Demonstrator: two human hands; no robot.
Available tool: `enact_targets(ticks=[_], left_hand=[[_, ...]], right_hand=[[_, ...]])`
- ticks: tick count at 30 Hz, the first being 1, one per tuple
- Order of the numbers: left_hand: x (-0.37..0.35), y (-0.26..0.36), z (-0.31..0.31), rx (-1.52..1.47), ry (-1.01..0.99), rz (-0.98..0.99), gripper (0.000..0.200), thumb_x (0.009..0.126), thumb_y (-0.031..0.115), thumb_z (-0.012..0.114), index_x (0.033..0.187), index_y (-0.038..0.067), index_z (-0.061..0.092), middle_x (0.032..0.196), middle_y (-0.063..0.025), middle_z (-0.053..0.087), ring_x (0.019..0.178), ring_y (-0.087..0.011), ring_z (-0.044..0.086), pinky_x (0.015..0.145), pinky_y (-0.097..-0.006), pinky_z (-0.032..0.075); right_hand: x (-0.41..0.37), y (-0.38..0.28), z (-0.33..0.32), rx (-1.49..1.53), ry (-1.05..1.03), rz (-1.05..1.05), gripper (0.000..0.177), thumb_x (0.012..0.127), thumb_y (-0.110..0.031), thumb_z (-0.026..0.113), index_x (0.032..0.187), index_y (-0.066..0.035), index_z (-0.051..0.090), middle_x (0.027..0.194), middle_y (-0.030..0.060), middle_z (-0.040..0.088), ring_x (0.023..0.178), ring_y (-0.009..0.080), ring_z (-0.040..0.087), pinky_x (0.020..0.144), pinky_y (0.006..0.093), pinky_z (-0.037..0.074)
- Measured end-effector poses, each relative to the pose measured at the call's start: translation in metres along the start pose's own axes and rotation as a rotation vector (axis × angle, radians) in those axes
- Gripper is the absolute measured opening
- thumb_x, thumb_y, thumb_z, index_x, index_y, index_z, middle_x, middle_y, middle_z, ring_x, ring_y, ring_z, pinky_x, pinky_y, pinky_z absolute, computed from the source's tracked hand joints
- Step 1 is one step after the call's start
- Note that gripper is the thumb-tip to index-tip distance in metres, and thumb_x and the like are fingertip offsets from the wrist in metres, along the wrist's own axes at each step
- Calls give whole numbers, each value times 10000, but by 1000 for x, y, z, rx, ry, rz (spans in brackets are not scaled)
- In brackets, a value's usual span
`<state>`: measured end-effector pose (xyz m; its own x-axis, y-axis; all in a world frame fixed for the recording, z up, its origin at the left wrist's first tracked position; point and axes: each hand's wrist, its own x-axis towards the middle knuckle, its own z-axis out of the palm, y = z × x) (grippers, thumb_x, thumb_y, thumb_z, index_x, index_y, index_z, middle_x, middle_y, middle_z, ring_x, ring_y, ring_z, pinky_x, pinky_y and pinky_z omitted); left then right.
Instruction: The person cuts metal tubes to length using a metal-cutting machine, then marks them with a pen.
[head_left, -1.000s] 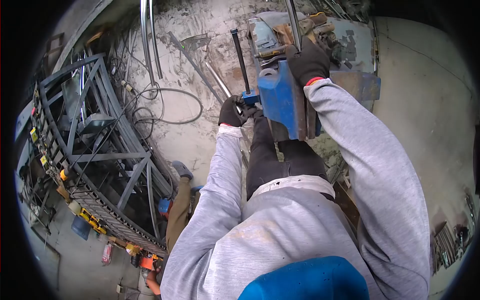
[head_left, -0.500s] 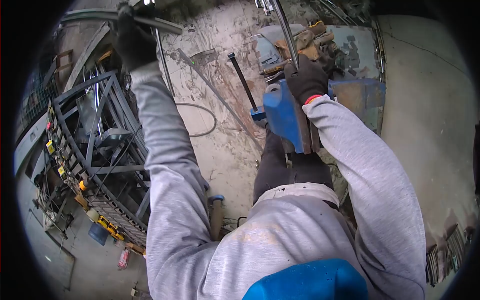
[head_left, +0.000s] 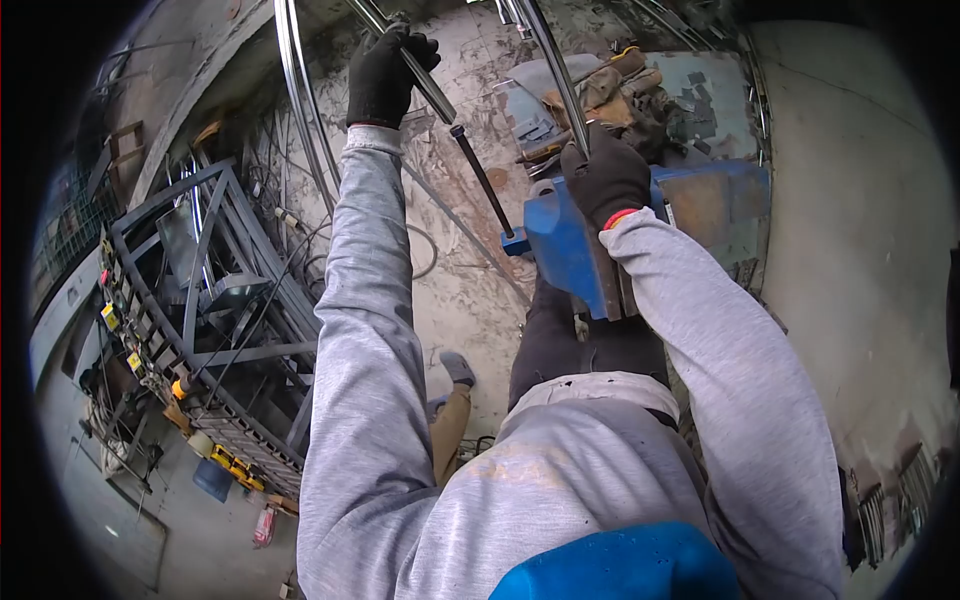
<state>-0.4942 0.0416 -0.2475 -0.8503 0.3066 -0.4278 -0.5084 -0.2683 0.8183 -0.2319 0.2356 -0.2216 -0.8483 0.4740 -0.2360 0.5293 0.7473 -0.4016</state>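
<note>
My left hand, in a black glove, is closed around a shiny metal tube at the upper middle; the tube's upper part runs out of view. My right hand, gloved too, grips the lower end of another bright metal tube, which slants up past the top edge. Below and around that hand is a blue bench vise. The vise's black handle bar leans to the left, its knobbed upper end close to the end of the left tube.
Crumpled work gloves and rags lie on the bench top behind the vise. Long metal tubes stand left of my left hand. A dark steel frame fills the left side. Another person's leg shows near my left elbow.
My left hand has moved right and slightly down, bringing its tube from the far upper left to near the vise handle. My right hand stays at the vise. The other person's foot has come into view.
</note>
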Motion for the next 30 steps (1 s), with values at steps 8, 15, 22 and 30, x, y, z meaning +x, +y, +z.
enact_targets(ticks=[8, 15, 22, 30], left_hand=[[-9, -17, -8, 117, 10, -60, 242, 1001, 157, 630, 1156, -25, 600, 979, -174, 703, 907, -357, 736, 866, -498, 629], [-35, -40, -8, 62, 23, -172, 350, 1020, 246, 587, 1212, -46, 569, 1041, -212, 698, 1010, -360, 716, 920, -500, 604], [49, 19, 2, -3, 53, -93, 482, 988, 560, 633, 1185, 125, 569, 980, -126, 614, 921, -329, 647, 838, -505, 573], [115, 85, 23, 99, -61, -237, 397, 971, 470, 603, 1025, 83, 674, 547, 20, 452, 519, -199, 520, 522, -374, 447]], right_hand=[[0, -2, -3, -21, -20, -18, 377, 865, -402, 621, 949, -35, 639, 846, 241, 697, 820, 442, 691, 747, 543, 541], [-1, 3, 4, -10, 43, -51, 363, 859, -394, 627, 936, -39, 633, 831, 231, 693, 802, 437, 687, 738, 545, 539], [-2, -1, 0, -10, 28, -47, 368, 860, -393, 636, 944, -35, 633, 822, 226, 696, 797, 436, 690, 734, 540, 542], [-2, 4, 4, 6, 49, -56, 319, 885, -366, 631, 948, -53, 637, 818, 212, 694, 793, 430, 686, 722, 531, 541]])
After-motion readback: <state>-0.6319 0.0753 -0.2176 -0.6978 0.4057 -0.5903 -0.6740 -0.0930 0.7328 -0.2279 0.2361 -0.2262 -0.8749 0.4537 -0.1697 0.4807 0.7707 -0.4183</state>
